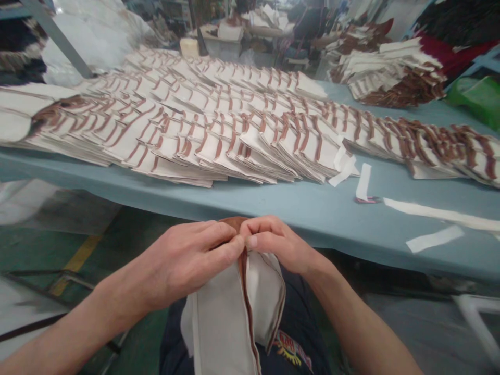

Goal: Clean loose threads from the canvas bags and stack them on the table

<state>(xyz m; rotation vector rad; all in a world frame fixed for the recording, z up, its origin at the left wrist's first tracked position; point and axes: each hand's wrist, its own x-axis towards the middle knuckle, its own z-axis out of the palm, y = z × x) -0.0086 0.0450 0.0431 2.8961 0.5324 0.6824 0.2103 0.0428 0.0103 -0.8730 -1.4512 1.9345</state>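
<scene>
A white fabric piece with brown edging (pixel 221 317) hangs down over my lap. My left hand (pixel 195 255) pinches its upper end between thumb and fingers. Right beside it, my right hand (pixel 275 242) grips the same end, the two thumbs nearly touching. Brown material shows above the fingers and along a fold down the middle. Whatever lies right between the fingertips is hidden. Just ahead, long overlapping rows of similar white and brown pieces (pixel 219 146) cover much of the blue table.
The blue table (pixel 156 195) has its front edge just beyond my hands. White strips (pixel 434 238) and a small dark tool (pixel 367 200) lie on its right side. Farther back are a stack of white and brown pieces (pixel 390 73) and a green bag (pixel 474 99).
</scene>
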